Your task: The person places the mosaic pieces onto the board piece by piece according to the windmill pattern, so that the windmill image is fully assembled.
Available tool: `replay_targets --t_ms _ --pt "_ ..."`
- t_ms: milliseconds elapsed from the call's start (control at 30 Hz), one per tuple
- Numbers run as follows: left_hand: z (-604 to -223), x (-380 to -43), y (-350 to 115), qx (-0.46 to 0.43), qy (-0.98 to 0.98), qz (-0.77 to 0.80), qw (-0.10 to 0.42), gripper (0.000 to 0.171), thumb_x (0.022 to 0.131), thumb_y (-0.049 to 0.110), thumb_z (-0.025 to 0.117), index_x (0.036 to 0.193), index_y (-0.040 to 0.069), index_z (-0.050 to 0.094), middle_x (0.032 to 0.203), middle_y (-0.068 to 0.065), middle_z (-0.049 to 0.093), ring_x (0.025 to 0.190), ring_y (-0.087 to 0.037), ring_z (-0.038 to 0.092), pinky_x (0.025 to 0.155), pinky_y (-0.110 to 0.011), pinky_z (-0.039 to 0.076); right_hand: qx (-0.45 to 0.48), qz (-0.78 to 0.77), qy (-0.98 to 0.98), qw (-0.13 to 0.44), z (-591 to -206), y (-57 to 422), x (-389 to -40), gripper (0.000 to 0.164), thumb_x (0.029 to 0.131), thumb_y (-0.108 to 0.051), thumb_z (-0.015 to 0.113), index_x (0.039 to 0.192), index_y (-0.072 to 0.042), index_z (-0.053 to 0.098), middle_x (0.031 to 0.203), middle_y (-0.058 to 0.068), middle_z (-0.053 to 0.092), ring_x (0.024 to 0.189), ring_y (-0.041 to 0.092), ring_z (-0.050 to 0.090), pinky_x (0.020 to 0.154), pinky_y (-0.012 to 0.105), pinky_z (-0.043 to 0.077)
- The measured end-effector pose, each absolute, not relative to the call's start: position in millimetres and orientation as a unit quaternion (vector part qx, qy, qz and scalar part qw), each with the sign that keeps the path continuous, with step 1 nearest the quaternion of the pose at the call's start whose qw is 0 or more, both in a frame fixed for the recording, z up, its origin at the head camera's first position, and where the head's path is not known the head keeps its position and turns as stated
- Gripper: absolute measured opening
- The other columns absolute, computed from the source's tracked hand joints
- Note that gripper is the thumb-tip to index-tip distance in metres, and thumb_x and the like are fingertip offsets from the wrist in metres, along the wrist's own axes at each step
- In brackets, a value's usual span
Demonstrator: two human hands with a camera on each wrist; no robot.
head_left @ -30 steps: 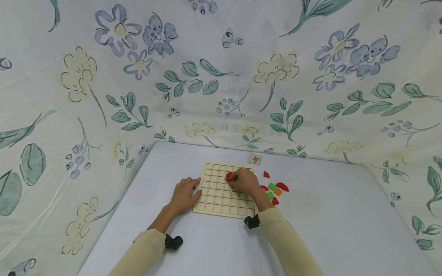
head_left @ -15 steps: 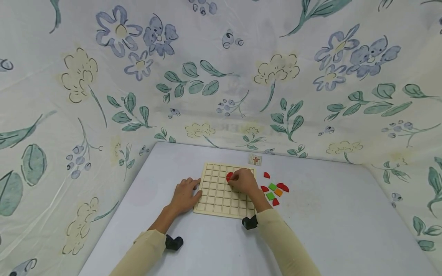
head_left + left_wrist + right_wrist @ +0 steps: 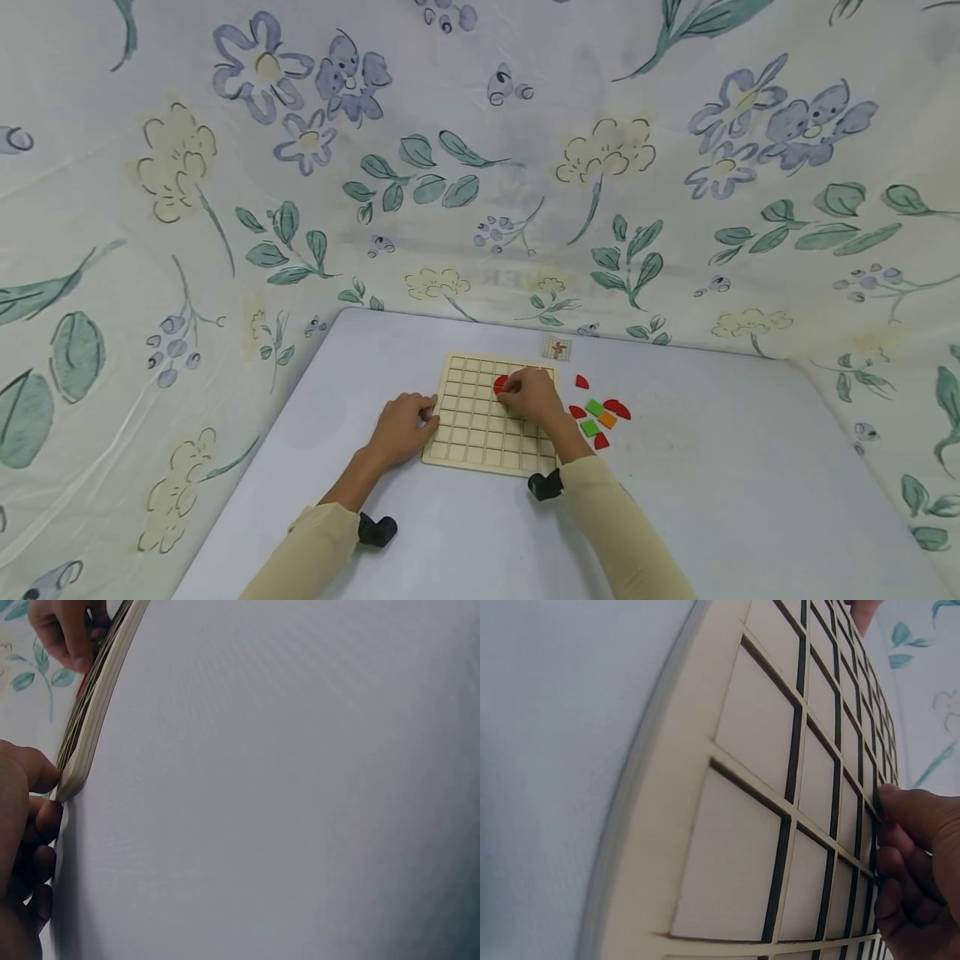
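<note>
A pale wooden grid board point(image 3: 480, 429) lies on the white table. My left hand point(image 3: 401, 427) rests at its left edge, thumb and fingertips against the rim; the left wrist view shows the thumb point(image 3: 37, 769) right at the board's corner. Over the upper right cells is my right hand point(image 3: 531, 393), fingers curled and tips together. Red pieces point(image 3: 501, 384) sit in the grid beside these fingertips. A speck of red point(image 3: 886, 817) shows between thumb and fingers in the right wrist view, where the hand pinches a small red piece that is mostly hidden.
Loose flat pieces lie right of the board: red rounded ones point(image 3: 582, 382), green squares point(image 3: 589, 428) and an orange square point(image 3: 607, 420). A small pattern card point(image 3: 557, 348) lies behind the board. A floral cloth point(image 3: 450, 225) hangs around the table point(image 3: 735, 483).
Both hands hold nearly the same places. The right forearm has shifted very slightly while its fingertips stay at the red pieces. The whole view drifts a little to the right.
</note>
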State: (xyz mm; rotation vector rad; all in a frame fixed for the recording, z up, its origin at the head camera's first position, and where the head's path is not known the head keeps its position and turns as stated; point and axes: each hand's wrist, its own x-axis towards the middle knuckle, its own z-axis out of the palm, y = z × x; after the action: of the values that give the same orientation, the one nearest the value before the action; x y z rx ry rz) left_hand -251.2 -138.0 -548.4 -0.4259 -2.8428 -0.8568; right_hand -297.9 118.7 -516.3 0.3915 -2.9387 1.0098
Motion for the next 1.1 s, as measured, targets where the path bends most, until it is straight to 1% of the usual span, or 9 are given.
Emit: replay_targets --t_ms 167,333,533,667,800,900,1100 --pt "-546 -248 -137 -0.132 -0.945 -0.290 0.072 0.033 0.088 0.015 0.068 0.117 -0.002 0.069 0.073 0.010 0.054 0.066 -0.012 0.043 0.063 -0.031 0.037 0.135 0.323 -0.937 0.012 -517 120 -299 0.011 0.085 -0.020 0.079 0.081 -0.011 0.074 0.079 -0.002 0.065 0.073 0.013 0.059 0.067 0.033 0.050" --pt "-542 -245 -136 -0.131 -0.944 -0.295 0.075 0.032 0.088 0.015 0.069 0.115 -0.002 0.070 0.071 0.010 0.054 0.064 -0.011 0.043 0.062 -0.029 0.037 0.129 0.324 -0.937 0.010 -516 121 -299 0.009 0.084 -0.018 0.079 0.082 -0.011 0.074 0.079 -0.002 0.066 0.073 0.013 0.060 0.069 0.033 0.050" --pt "-538 -244 -135 -0.122 -0.938 -0.320 0.060 0.032 0.087 0.014 0.070 0.115 -0.003 0.070 0.069 0.010 0.055 0.060 -0.010 0.044 0.056 -0.028 0.038 0.135 0.327 -0.935 0.001 -513 121 -298 0.009 0.085 -0.017 0.079 0.083 -0.009 0.074 0.079 -0.002 0.065 0.072 0.013 0.059 0.068 0.032 0.050" --pt "-540 -248 -137 -0.117 -0.934 -0.335 0.054 0.031 0.087 0.016 0.072 0.113 -0.001 0.071 0.068 0.011 0.056 0.059 -0.008 0.048 0.057 -0.028 0.041 0.153 0.327 -0.932 0.002 -512 125 -297 0.008 0.087 -0.016 0.077 0.083 -0.010 0.073 0.078 -0.003 0.065 0.072 0.012 0.060 0.067 0.032 0.050" --pt "-543 -252 -139 -0.115 -0.931 -0.343 0.054 0.029 0.085 0.017 0.074 0.109 0.001 0.072 0.066 0.011 0.056 0.060 -0.008 0.051 0.060 -0.029 0.043 0.167 0.329 -0.929 0.020 -512 132 -297 0.007 0.088 -0.016 0.076 0.083 -0.010 0.073 0.078 -0.002 0.066 0.072 0.012 0.061 0.066 0.032 0.051" --pt "-543 -253 -140 -0.112 -0.930 -0.345 0.055 0.028 0.085 0.019 0.075 0.108 0.002 0.072 0.066 0.011 0.055 0.059 -0.009 0.050 0.060 -0.030 0.043 0.160 0.328 -0.930 0.035 -511 139 -300 0.007 0.087 -0.016 0.077 0.084 -0.010 0.074 0.078 -0.002 0.066 0.071 0.013 0.062 0.067 0.032 0.051" --pt "-540 -253 -140 -0.104 -0.930 -0.349 0.047 0.028 0.085 0.019 0.075 0.108 0.003 0.071 0.066 0.010 0.056 0.060 -0.010 0.049 0.061 -0.031 0.041 0.140 0.325 -0.934 0.045 -507 156 -300 0.007 0.086 -0.017 0.078 0.084 -0.010 0.075 0.076 -0.003 0.067 0.070 0.012 0.062 0.066 0.033 0.051"
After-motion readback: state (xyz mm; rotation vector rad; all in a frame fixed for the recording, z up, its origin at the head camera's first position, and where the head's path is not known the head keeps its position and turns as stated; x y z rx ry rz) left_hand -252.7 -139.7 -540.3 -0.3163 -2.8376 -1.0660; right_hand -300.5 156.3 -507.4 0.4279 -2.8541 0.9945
